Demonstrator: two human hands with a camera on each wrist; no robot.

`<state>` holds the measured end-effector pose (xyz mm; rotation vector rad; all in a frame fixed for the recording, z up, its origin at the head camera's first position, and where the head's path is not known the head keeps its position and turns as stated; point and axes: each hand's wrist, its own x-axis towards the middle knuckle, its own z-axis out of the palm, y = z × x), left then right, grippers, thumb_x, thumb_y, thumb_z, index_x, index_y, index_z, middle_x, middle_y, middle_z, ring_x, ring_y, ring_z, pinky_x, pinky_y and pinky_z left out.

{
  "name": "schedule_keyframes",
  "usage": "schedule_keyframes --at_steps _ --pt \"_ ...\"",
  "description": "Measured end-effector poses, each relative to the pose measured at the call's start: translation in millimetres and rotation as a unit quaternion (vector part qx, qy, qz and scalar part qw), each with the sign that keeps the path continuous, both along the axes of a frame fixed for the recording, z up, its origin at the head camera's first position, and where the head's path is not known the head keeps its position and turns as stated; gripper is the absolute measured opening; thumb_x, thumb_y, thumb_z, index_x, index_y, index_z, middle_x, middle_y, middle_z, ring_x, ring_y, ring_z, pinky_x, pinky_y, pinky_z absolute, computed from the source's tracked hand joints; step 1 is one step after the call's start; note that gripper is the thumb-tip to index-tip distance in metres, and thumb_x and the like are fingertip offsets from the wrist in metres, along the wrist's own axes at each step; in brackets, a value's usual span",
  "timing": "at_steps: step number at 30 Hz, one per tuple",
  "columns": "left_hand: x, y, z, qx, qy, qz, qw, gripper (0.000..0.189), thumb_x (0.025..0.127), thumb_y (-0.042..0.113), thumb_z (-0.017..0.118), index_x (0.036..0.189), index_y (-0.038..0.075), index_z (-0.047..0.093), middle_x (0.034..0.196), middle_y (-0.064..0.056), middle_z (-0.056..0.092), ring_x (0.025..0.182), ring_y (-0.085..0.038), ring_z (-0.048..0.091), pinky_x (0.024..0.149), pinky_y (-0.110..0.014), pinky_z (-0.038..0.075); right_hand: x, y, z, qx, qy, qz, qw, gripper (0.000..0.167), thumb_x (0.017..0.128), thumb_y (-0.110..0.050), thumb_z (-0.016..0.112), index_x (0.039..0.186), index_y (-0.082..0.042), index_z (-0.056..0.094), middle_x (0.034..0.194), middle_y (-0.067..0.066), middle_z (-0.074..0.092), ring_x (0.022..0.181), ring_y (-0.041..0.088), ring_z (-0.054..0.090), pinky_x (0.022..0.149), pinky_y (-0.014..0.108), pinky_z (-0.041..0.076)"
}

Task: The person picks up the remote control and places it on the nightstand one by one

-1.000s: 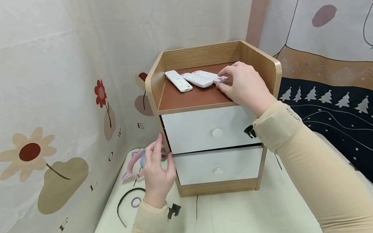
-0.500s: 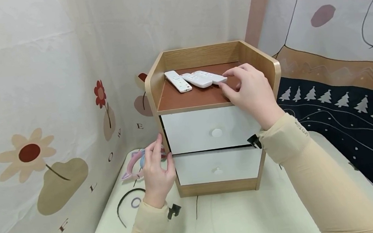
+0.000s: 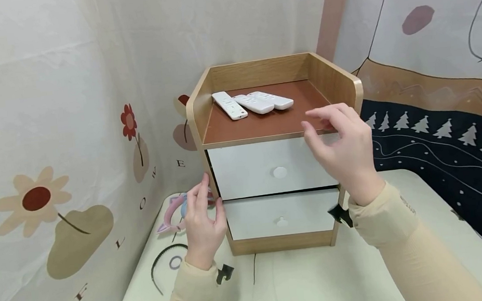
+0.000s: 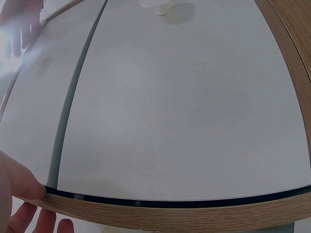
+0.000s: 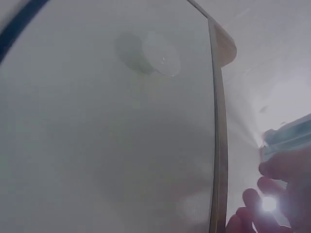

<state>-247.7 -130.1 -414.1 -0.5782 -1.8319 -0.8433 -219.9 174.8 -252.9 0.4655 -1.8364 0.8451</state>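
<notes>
A small wooden drawer cabinet (image 3: 282, 243) with two white drawer fronts stands ahead. Three white remote controls lie on its brown top shelf: one at the left (image 3: 230, 106), one in the middle (image 3: 255, 104), one at the right (image 3: 274, 100). My left hand (image 3: 204, 224) holds the cabinet's left side panel, thumb at the front edge and fingers along the outside; the left wrist view shows the thumb (image 4: 24, 182) on that edge. My right hand (image 3: 345, 145) is in front of the shelf's right part, fingers loosely bent, apart from the remotes and holding nothing.
Left of the cabinet lie a pink cat-ear headband (image 3: 170, 215), a black toothed headband (image 3: 156, 263) and a small purple ring (image 3: 175, 262) on the pale table (image 3: 289, 286). Printed curtains hang close at the left (image 3: 74, 137) and right (image 3: 438, 117). Both drawers have round white knobs (image 3: 280, 172).
My right hand has let go of the right-hand remote and drawn back to the right and down. The remotes stay on the shelf. My left hand has stayed put.
</notes>
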Motion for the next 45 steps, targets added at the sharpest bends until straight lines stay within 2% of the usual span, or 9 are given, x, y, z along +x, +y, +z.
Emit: schedule_keyframes --at_steps 4,7,15,22,26,32,37,41,45 --pt "-0.7 -0.5 -0.1 -0.004 0.010 0.003 0.9999 0.076 0.091 -0.012 0.071 0.163 0.001 0.050 0.121 -0.027 0.063 0.094 -0.030 0.068 0.069 -0.034 0.059 8.0 6 -15.3 -0.020 0.048 0.015 0.9985 0.023 0.099 -0.019 0.076 0.113 -0.002 0.082 0.106 0.019 0.077 0.096 0.028 0.067 0.091 0.016 0.049" --pt "-0.3 -1.1 0.1 -0.001 0.008 0.004 1.0000 0.076 0.091 -0.012 0.070 0.162 0.001 0.050 0.122 -0.027 0.063 0.094 -0.030 0.068 0.067 -0.034 0.058 11.8 12 -27.7 -0.031 0.066 0.023 0.9971 0.024 0.097 -0.018 0.077 0.113 -0.001 0.082 0.105 0.019 0.078 0.097 0.021 0.067 0.093 0.016 0.050" --pt "-1.4 -1.3 -0.9 0.001 0.010 0.000 1.0000 0.076 0.090 -0.013 0.071 0.162 0.001 0.050 0.120 -0.029 0.063 0.095 -0.030 0.069 0.069 -0.039 0.061 21.8 30 -66.7 -0.043 0.058 0.008 0.9974 0.030 0.093 -0.012 0.078 0.116 0.006 0.077 0.108 0.023 0.078 0.105 -0.002 0.062 0.099 0.013 0.050" --pt "-2.7 -0.7 -1.1 -0.001 0.015 -0.006 0.9999 0.078 0.089 -0.014 0.072 0.162 0.001 0.051 0.121 -0.027 0.062 0.095 -0.029 0.068 0.076 -0.027 0.059 32.7 56 -110.1 -0.072 0.047 -0.034 0.9957 0.029 0.090 -0.003 0.077 0.115 0.012 0.076 0.100 0.028 0.076 0.108 -0.011 0.058 0.096 0.012 0.046" --pt "-1.7 -0.2 0.0 -0.002 0.010 -0.004 0.9999 0.077 0.090 -0.013 0.072 0.163 0.001 0.050 0.122 -0.027 0.062 0.095 -0.029 0.068 0.076 -0.027 0.058 38.0 74 -137.3 -0.095 0.020 -0.074 0.9925 0.029 0.090 0.003 0.077 0.117 0.013 0.075 0.099 0.025 0.075 0.103 -0.015 0.055 0.089 0.012 0.043" --pt "0.6 0.4 1.3 0.002 0.003 -0.008 1.0000 0.076 0.091 -0.013 0.071 0.162 0.001 0.050 0.122 -0.026 0.062 0.096 -0.030 0.067 0.075 -0.033 0.059 45.2 96 -174.6 -0.132 -0.047 -0.130 0.9815 0.033 0.091 0.005 0.078 0.123 0.006 0.077 0.107 -0.022 0.066 0.100 -0.018 0.055 0.090 0.006 0.042" --pt "1.7 0.3 2.2 -0.001 -0.002 -0.007 1.0000 0.075 0.091 -0.013 0.071 0.162 0.001 0.050 0.122 -0.026 0.062 0.097 -0.030 0.068 0.074 -0.037 0.059 52.5 113 -195.2 -0.140 -0.097 -0.162 0.9721 0.036 0.094 0.001 0.078 0.130 0.003 0.074 0.107 -0.039 0.059 0.097 -0.021 0.054 0.091 0.003 0.040" --pt "1.8 0.2 2.6 -0.002 0.001 -0.004 1.0000 0.075 0.091 -0.013 0.071 0.162 0.000 0.050 0.122 -0.026 0.062 0.098 -0.029 0.068 0.073 -0.036 0.058 55.2 125 -206.2 -0.135 -0.131 -0.182 0.9652 0.036 0.096 -0.005 0.076 0.131 0.003 0.072 0.106 -0.041 0.058 0.094 -0.023 0.052 0.088 0.001 0.038" --pt "1.8 0.6 2.0 0.000 0.002 -0.005 1.0000 0.075 0.091 -0.013 0.071 0.162 0.001 0.051 0.122 -0.025 0.062 0.097 -0.030 0.068 0.074 -0.033 0.058 57.4 137 -217.6 -0.133 -0.179 -0.208 0.9524 0.037 0.098 -0.011 0.076 0.133 0.001 0.073 0.104 -0.021 0.065 0.092 -0.025 0.047 0.084 0.003 0.037"
